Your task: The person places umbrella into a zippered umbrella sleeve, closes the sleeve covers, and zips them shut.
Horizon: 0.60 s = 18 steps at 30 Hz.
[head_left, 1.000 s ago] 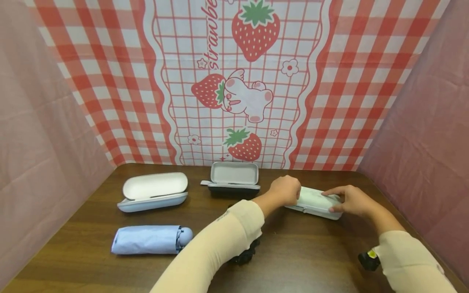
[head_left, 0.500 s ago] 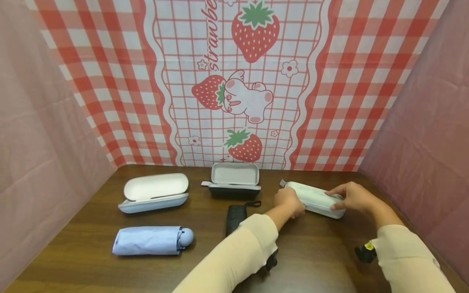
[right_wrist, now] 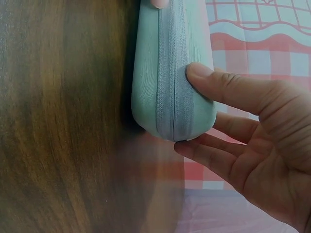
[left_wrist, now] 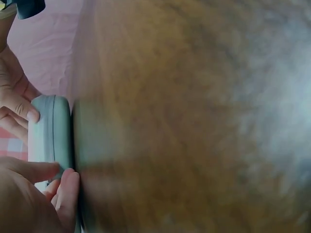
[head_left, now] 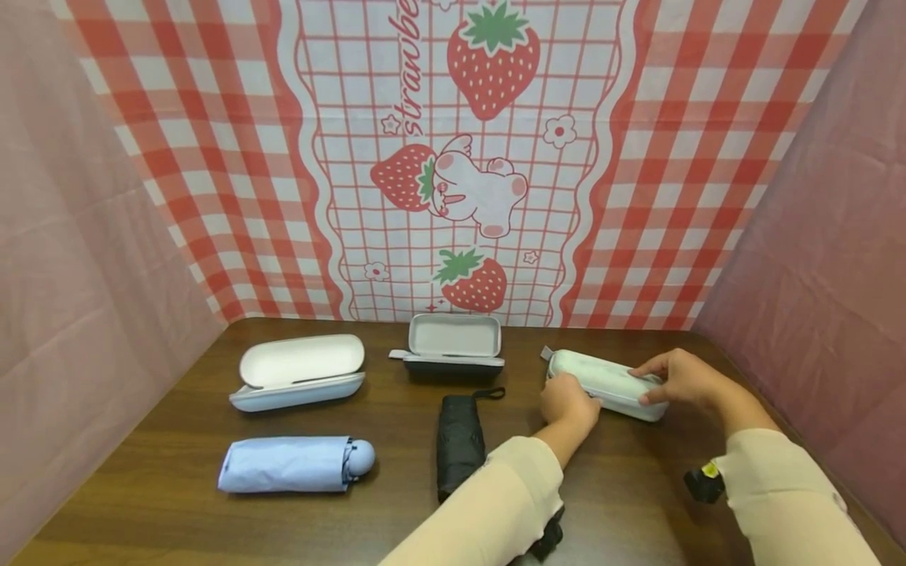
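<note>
A mint green zippered glasses case (head_left: pixel 609 380), lid down, lies at the right of the table. My right hand (head_left: pixel 690 384) grips its right end; in the right wrist view the thumb lies along the grey zip (right_wrist: pixel 174 87), whose teeth meet there, and fingers wrap the end. At the front long side, my left hand (head_left: pixel 572 405) pinches at the zip line with thumb and fingers (left_wrist: pixel 69 191). The zip pull is hidden by these fingertips. A grey fabric tab (head_left: pixel 547 354) sticks out at the case's far left end.
An open black glasses case (head_left: pixel 453 365) stands at the back middle, an open light blue one (head_left: pixel 297 391) at the back left. A light blue folded umbrella (head_left: pixel 286 464) lies front left. A black folded umbrella (head_left: pixel 458 444) lies partly under my left forearm.
My left hand has slid from the case's left end round to its front side, rightward and nearer. The tab and the black umbrella have come into sight. My right hand keeps its hold.
</note>
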### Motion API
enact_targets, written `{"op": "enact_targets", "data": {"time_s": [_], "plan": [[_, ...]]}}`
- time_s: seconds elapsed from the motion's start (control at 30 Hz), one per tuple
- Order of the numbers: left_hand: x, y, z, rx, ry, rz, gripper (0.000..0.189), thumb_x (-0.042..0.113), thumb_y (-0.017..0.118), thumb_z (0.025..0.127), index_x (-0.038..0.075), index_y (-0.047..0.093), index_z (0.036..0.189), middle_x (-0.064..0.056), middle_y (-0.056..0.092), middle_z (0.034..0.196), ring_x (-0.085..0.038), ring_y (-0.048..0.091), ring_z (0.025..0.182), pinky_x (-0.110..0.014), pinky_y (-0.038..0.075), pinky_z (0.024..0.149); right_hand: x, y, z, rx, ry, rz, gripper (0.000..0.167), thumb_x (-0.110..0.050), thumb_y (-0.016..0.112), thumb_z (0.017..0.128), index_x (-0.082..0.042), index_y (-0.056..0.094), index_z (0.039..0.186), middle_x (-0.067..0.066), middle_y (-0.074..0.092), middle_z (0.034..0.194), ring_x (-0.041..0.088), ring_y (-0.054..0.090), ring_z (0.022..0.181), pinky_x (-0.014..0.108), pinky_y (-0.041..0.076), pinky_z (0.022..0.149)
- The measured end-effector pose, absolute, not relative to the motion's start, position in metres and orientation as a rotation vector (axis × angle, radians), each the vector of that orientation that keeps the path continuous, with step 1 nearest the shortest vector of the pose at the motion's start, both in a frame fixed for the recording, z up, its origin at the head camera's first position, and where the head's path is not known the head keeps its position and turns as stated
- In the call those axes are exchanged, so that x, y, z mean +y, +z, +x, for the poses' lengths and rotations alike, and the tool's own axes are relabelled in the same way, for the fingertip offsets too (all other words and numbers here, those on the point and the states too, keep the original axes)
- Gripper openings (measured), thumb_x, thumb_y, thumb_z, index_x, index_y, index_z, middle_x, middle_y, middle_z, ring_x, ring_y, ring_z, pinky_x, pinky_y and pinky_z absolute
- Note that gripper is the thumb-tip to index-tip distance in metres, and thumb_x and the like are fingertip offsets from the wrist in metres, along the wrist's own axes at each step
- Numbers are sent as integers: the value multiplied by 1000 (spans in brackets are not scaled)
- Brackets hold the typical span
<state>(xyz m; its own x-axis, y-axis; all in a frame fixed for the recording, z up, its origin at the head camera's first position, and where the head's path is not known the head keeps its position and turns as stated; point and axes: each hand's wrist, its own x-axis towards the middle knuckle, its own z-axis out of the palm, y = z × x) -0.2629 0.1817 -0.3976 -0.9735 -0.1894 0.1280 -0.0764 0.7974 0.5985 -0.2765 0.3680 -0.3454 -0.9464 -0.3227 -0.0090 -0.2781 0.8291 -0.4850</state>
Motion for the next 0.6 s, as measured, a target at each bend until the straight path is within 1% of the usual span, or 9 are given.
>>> {"op": "enact_targets", "data": {"time_s": [0.17,0.3,0.37,0.47,0.53,0.6], "plan": [[184,-400,-263,-2795,-870,227,33,35,86,65,9,65,65,-4,66,68,-23,68,70,-32,55,59,368,-344,-276,2915,-743,-494,50,-19,88,69,4,71,111,24,68,109,23,56,89,34,51,73],[180,-397,-263,-2807,-846,197,33,35,85,65,11,62,60,-3,66,67,-21,68,69,-30,55,58,367,-344,-276,2917,-740,-485,50,-18,88,69,4,71,110,23,68,108,22,56,88,32,51,73],[176,-396,-264,-2802,-861,168,34,36,86,64,14,62,56,-1,65,64,-19,67,68,-29,54,58,367,-345,-276,2919,-734,-487,49,-18,88,69,4,72,110,23,68,108,22,56,89,33,51,74],[170,-397,-266,-2776,-966,105,31,32,87,63,18,63,50,5,61,54,-12,63,58,-23,51,53,367,-344,-276,2919,-722,-498,48,-17,88,69,4,72,109,23,68,108,22,58,90,35,52,76],[166,-398,-267,-2735,-1115,72,28,24,88,63,20,65,46,8,57,46,-7,59,47,-19,46,46,367,-344,-277,2917,-715,-497,48,-17,88,69,4,72,109,23,69,107,23,58,91,38,52,78],[164,-398,-268,-2677,-1293,48,27,15,87,63,19,67,46,8,54,40,-4,53,37,-16,41,39,367,-343,-277,2917,-707,-496,47,-17,88,70,4,72,109,23,69,107,24,58,92,41,52,79]]}}
